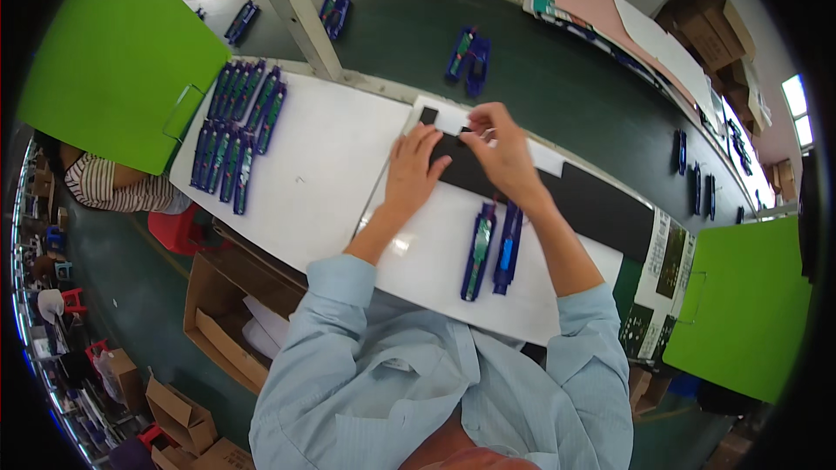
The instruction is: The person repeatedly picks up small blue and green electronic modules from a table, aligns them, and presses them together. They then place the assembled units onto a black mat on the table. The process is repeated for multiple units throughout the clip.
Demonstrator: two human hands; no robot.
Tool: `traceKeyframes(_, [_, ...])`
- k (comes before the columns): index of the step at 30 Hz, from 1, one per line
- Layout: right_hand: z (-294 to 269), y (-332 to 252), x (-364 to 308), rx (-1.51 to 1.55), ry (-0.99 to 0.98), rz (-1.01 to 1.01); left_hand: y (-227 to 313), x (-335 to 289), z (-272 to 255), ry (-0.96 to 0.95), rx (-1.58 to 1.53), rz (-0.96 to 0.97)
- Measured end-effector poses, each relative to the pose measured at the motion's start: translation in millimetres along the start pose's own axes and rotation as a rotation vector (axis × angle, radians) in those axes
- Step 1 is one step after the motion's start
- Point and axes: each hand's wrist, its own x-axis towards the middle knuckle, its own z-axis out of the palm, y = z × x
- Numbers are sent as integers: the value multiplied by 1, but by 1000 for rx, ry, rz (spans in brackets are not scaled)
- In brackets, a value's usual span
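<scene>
The black strip (605, 213) lies along the far edge of the white table (305, 157), its long axis slanting from far left to near right. The left hand (414, 172) rests palm down at its left end, fingers loosely spread, gripping nothing. The right hand (507, 161) pinches a small dark piece (465, 132), whose shape is too hidden to tell. Nearer the body, two blue casings (478, 252) point away from the person, far ends leaning slightly right.
</scene>
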Motion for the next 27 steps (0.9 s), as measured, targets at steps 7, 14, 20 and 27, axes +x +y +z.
traceKeyframes(7, [-127,21,-161,117,-109,507,115,-84,-60,-216,-181,160])
traceKeyframes(14, [-100,5,-193,44,-213,413,182,-148,-47,-431,-125,261])
traceKeyframes(20, [-91,3,-186,64,-261,464,183,-150,-43,-432,-103,273])
traceKeyframes(27, [-82,9,-184,41,-243,448,183,-150,-43,-429,-116,262])
